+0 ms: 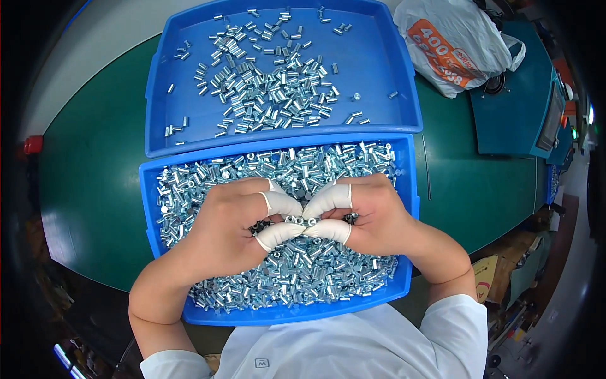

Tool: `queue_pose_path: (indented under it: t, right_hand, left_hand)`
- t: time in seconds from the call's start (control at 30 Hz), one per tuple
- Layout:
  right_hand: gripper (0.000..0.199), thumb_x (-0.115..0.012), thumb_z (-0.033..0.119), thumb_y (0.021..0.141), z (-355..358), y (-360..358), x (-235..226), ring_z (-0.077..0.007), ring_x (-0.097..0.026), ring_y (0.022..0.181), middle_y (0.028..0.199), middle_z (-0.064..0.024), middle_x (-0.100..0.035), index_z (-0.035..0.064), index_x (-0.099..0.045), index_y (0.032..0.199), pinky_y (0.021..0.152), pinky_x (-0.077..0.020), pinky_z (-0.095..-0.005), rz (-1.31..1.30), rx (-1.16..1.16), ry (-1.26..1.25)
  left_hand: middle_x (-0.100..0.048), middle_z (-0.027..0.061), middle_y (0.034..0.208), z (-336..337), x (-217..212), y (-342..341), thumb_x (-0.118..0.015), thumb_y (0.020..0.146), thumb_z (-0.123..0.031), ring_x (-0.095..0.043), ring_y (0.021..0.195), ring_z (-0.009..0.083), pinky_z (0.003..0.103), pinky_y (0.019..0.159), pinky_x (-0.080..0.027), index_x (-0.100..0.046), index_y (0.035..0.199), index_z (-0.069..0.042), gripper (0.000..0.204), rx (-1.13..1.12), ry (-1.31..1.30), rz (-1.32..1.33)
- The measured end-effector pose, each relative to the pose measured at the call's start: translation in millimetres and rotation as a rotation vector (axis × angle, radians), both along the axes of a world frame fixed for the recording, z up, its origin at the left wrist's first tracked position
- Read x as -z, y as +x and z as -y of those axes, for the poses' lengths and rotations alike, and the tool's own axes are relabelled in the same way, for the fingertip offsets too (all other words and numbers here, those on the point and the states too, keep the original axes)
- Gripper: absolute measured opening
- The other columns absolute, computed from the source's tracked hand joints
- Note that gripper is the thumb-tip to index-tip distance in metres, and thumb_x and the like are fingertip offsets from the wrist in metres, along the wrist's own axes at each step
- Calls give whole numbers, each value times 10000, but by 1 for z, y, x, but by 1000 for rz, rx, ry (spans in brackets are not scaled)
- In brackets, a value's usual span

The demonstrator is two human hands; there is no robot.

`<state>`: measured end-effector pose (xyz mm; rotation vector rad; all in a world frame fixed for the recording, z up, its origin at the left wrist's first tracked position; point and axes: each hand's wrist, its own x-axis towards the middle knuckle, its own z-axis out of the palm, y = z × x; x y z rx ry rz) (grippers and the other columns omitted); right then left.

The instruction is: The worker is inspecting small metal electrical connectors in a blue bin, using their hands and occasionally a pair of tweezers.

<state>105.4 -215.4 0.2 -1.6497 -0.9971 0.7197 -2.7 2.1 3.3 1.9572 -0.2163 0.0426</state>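
Over the near blue tray (151, 208), my left hand (227, 218) and my right hand (379, 218) meet with thumbs and index fingers pinched together. White finger cots cover those fingertips. Between them sits a short row of small silvery rivet nuts (300, 221), open ends showing, gripped from both sides. My other fingers are curled underneath and mostly hidden, so I cannot tell what else they hold. Beneath my hands the tray is filled with loose rivet nuts (284, 278) of the same shiny, cylindrical kind.
A second blue tray (183, 82) adjoins the far side, with a looser pile of rivet nuts (271, 88). Both rest on a green table (88, 183). A white plastic bag (454, 44) and a teal machine (511, 120) stand at the far right. A thin rod (427, 167) lies right of the trays.
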Motion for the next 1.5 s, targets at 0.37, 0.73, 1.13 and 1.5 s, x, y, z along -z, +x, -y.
queue_pose_path:
  t: [0.37,0.73,1.13,1.5]
  right_hand:
    - [259,-892,117,778,1,2,-7,-157,-744,802,943,-83,-760,60,-773,1000,677,-604,-268,-47,34,-13]
    - [219,-871,5,763,2,2,-2,-218,-767,882,1008,-138,-767,40,-775,957,743,-637,-319,-99,31,71]
    - [178,-894,61,769,7,5,-4,-170,-732,705,875,-89,-769,52,-780,904,586,-540,-259,-226,-73,-12]
    - [182,-879,138,812,6,8,-2,-224,-765,746,865,-105,-769,41,-769,920,619,-581,-282,-233,-150,14]
  left_hand:
    - [-713,72,782,2,-5,-2,-868,791,-93,-682,648,181,291,575,-531,-760,976,-50,218,16,-29,-101]
    - [-743,108,875,4,-6,-1,-855,786,-49,-726,714,212,301,614,-578,-755,1002,-55,239,55,-32,-43]
    - [-741,106,834,1,-11,-5,-876,772,-49,-703,659,181,275,570,-554,-748,975,-44,240,73,-136,-130]
    - [-732,99,824,2,-11,-6,-877,771,-59,-706,657,220,298,559,-551,-756,959,-48,224,109,-137,-90]
